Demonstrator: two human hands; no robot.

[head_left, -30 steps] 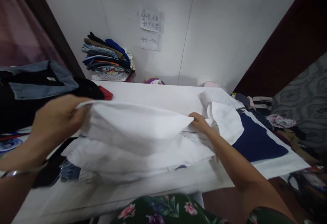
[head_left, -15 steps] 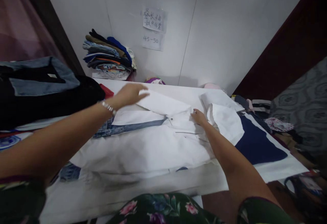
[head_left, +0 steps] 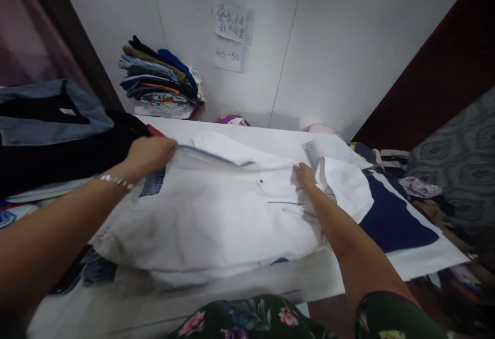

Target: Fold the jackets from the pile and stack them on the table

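A white long-sleeved jacket (head_left: 216,220) lies spread over the table in front of me, with a buttoned pocket flap showing. My left hand (head_left: 152,153) is closed on the lower end of its front edge, lifted a little off the layers beneath. At the chest, my right hand (head_left: 304,175) pinches the same edge near the collar. A white sleeve (head_left: 235,149) stretches behind the raised edge. Bits of blue denim (head_left: 152,183) show under the jacket at the left.
A stack of folded clothes (head_left: 160,78) stands against the wall, left of paper signs (head_left: 233,24). Black clothing with a denim collar (head_left: 77,135) is heaped at the left. Navy cloth (head_left: 398,215) lies on the right, and more garments (head_left: 421,187) are piled beyond it.
My left hand has moved left and toward me from above the sleeve and now grips the jacket's front edge, drawing it over the denim. My right hand stays nearly in place.
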